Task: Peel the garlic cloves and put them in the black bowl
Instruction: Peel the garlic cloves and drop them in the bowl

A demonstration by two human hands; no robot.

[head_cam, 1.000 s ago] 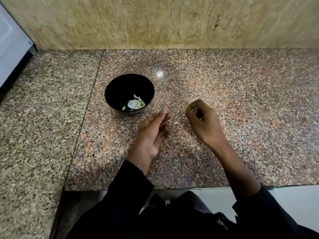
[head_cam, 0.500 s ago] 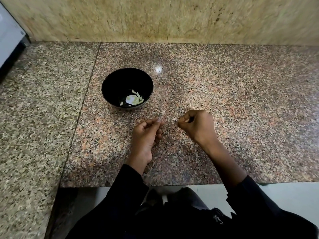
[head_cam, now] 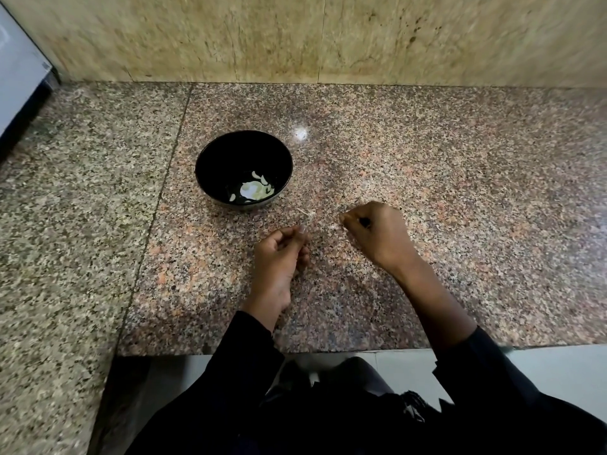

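Observation:
The black bowl (head_cam: 243, 149) stands on the granite counter with several peeled garlic cloves (head_cam: 254, 190) in its bottom. My left hand (head_cam: 279, 257) rests on the counter below and to the right of the bowl, fingers curled, thumb tip against forefinger, with nothing visible in it. A thin sliver of garlic skin (head_cam: 307, 213) lies on the counter just beyond its fingertips. My right hand (head_cam: 377, 234) is curled to the right of it, its fingertips pinched together at a small pale fleck of skin (head_cam: 336, 224) on the stone.
The speckled granite counter (head_cam: 460, 208) runs to a beige stone wall (head_cam: 295, 37) at the back. A white appliance (head_cam: 19, 77) stands at the far left. The counter's front edge (head_cam: 295, 351) lies just before my dark sleeves.
Both hands drew in toward each other and down to the counter. The sliver that my left fingers held a second ago now lies on the stone.

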